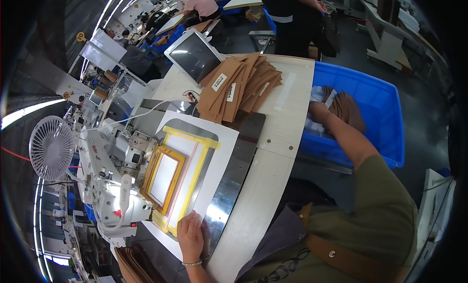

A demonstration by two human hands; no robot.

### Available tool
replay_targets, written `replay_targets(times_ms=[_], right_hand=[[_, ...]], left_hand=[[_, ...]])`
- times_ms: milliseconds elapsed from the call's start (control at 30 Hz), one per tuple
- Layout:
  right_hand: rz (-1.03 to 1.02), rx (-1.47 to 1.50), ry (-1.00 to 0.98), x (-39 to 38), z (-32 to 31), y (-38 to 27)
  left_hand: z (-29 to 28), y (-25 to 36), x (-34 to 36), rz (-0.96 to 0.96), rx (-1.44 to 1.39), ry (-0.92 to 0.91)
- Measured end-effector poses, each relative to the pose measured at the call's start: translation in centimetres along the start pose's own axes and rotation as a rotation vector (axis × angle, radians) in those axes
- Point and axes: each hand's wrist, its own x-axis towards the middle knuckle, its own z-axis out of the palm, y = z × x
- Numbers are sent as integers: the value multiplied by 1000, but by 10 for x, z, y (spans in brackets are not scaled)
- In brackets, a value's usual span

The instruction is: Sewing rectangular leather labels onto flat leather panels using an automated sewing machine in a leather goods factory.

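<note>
My left hand point(190, 236) rests on the near edge of a white sheet point(222, 141), its fingers lying flat with nothing held. The sheet bears a frame of yellow tape point(197, 173) and lies on the steel bed of a white sewing machine point(114, 195). An amber rectangular clamp frame point(176, 181) sits under the machine's head. My right arm stretches out to the right, and my right hand point(319, 111) is down inside a blue bin point(380, 112). It is beside a bundle of brown flat pieces point(347, 112) and white wrapping; its fingers are hidden.
Brown flat pieces with white labels point(234, 90) are piled at the table's far side, next to a tilted screen point(195, 53). A small white fan point(52, 147) stands left of the machine. More brown pieces point(136, 266) hang below. A person in black point(292, 29) stands beyond the table.
</note>
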Motion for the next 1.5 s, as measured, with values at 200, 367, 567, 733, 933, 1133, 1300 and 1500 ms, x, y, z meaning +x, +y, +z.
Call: replay_targets(times_ms=[200, 367, 567, 733, 933, 1133, 1300, 1500], right_hand=[[3, 55, 66, 0, 6, 7], [87, 47, 76, 11, 20, 13], [83, 65, 105, 12, 22, 19], [74, 74, 75, 7, 13, 16], [25, -2, 48, 7, 7, 14], [-81, -112, 60, 20, 29, 21], [-13, 89, 100, 10, 6, 20], [40, 1098, 103, 4, -29, 55]], left_hand=[[0, 0, 2, 18, 0, -10], [0, -1, 0, 8, 5, -14], [-1, 0, 0, 2, 3, -11], [0, 1, 1, 6, 5, -4], [-1, 1, -1, 0, 11, 3], [1, 0, 2, 3, -10, -5], [0, -1, -5, -9, -3, -9], [-1, 1, -3, -30, 2, -19]])
